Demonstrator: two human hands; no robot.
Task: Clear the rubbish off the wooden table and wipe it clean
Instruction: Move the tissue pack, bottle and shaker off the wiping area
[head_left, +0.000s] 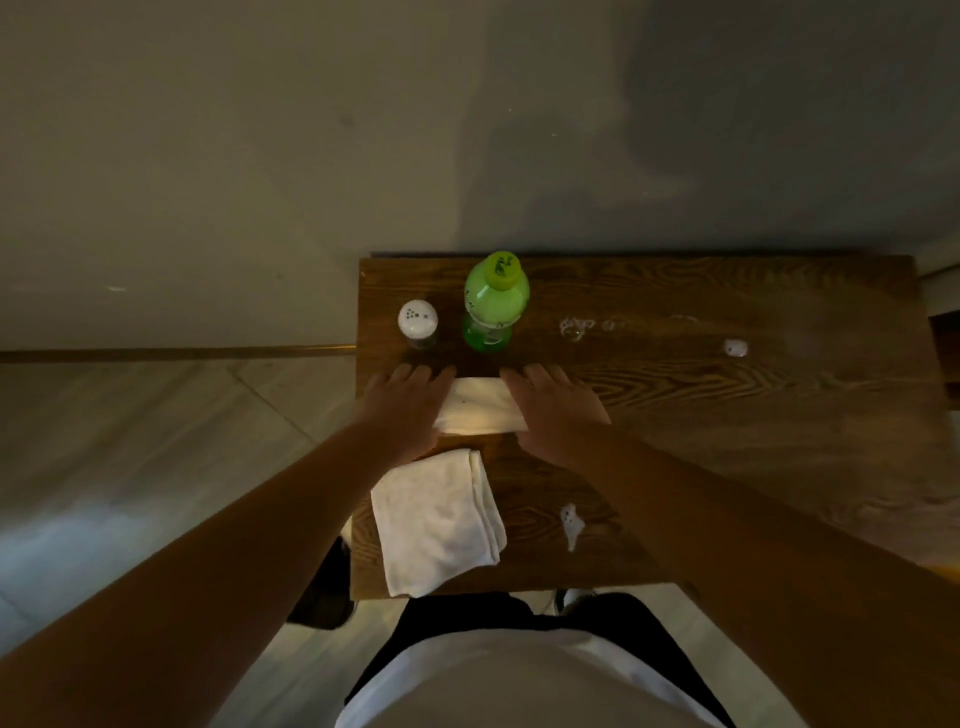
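Observation:
A dark wooden table (727, 441) stands against the wall. My left hand (402, 410) and my right hand (556, 410) lie flat, fingers apart, on either end of a small folded white cloth (478, 405) near the table's left side. A larger folded white towel (441, 519) rests at the front left corner, partly under my left forearm. A crumpled white scrap (570, 522) lies near the front edge. Another small white scrap (735, 347) sits toward the right. Wet smears (576, 327) glisten at mid-table.
A green bottle (493, 306) with a yellow-green cap and a white-topped shaker (418, 323) stand upright just beyond my fingertips. The wall runs along the table's far edge. Tiled floor lies to the left. A dark shoe (327, 592) shows under the front left corner.

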